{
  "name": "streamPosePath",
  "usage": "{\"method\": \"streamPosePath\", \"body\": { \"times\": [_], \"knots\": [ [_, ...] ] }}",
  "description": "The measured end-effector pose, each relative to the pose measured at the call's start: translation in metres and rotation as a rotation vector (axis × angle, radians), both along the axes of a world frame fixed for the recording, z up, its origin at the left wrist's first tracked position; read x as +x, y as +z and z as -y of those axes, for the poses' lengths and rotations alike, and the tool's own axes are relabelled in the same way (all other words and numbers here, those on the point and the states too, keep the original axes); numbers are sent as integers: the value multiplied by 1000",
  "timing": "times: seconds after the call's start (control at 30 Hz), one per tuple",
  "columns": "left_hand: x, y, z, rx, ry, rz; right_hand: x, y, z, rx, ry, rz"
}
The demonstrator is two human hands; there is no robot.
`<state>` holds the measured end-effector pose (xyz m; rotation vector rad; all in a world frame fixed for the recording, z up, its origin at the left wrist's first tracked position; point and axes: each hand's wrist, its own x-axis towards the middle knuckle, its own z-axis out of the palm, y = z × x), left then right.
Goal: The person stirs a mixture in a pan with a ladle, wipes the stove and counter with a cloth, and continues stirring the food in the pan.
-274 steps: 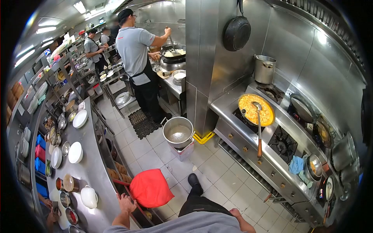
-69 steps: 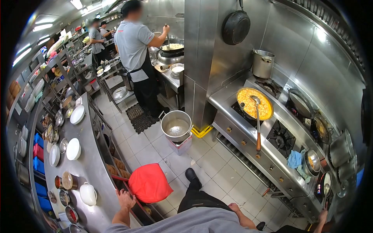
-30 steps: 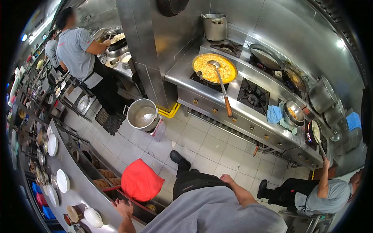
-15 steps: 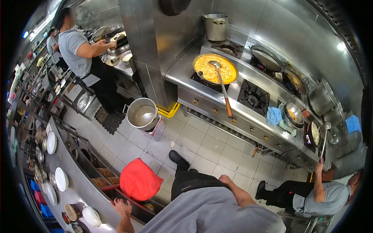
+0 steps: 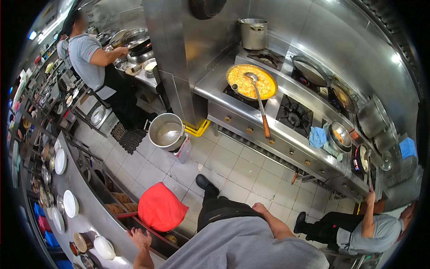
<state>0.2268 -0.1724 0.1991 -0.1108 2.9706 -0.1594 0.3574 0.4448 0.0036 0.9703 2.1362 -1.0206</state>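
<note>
My left hand [image 5: 140,238] rests with its fingers spread on the edge of the steel counter [image 5: 96,215], close to a red cloth-like cover [image 5: 162,208]. White bowls, one of them this white bowl [image 5: 70,203], stand on that counter. By my thigh hangs my right hand [image 5: 259,208], fingers curled in, with nothing visible in it. Across the floor, a wide pan [image 5: 276,92] of yellow-orange food [image 5: 244,86] sits on the stove. A ladle [image 5: 260,96] with a wooden handle lies across it, its handle hanging over the stove's front.
A large pot [image 5: 166,130] stands low on a box [image 5: 183,152]. At the right, a co-worker [image 5: 374,231] holds a long-handled ladle over a pan [image 5: 360,159]. Another co-worker [image 5: 92,60] handles a pan at the back left. A blue cloth [image 5: 317,137] lies on the stove's edge.
My view has shifted slightly; my hands stay where they were. The right co-worker's ladle has moved lower toward the pan. The back-left co-worker's arms have shifted, and a dark pan now shows there.
</note>
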Motion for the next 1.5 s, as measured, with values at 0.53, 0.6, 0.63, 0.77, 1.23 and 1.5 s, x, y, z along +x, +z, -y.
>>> {"method": "streamPosePath", "body": {
  "times": [0.53,0.6,0.63,0.77,1.23,1.5],
  "knots": [
    [-1,6,-1,-11,35,66,6,0,-1,27,68,-58],
    [0,5,0,-18,36,65,5,-4,-2,34,82,-76],
    [0,5,0,-14,36,62,5,-4,-2,27,79,-74],
    [-1,5,1,-13,39,63,6,3,-2,24,87,-74],
    [-2,4,1,-26,43,60,9,-10,-5,21,83,-84],
    [1,-7,7,-11,9,-31,11,-22,-7,73,144,-94]
  ]
}}
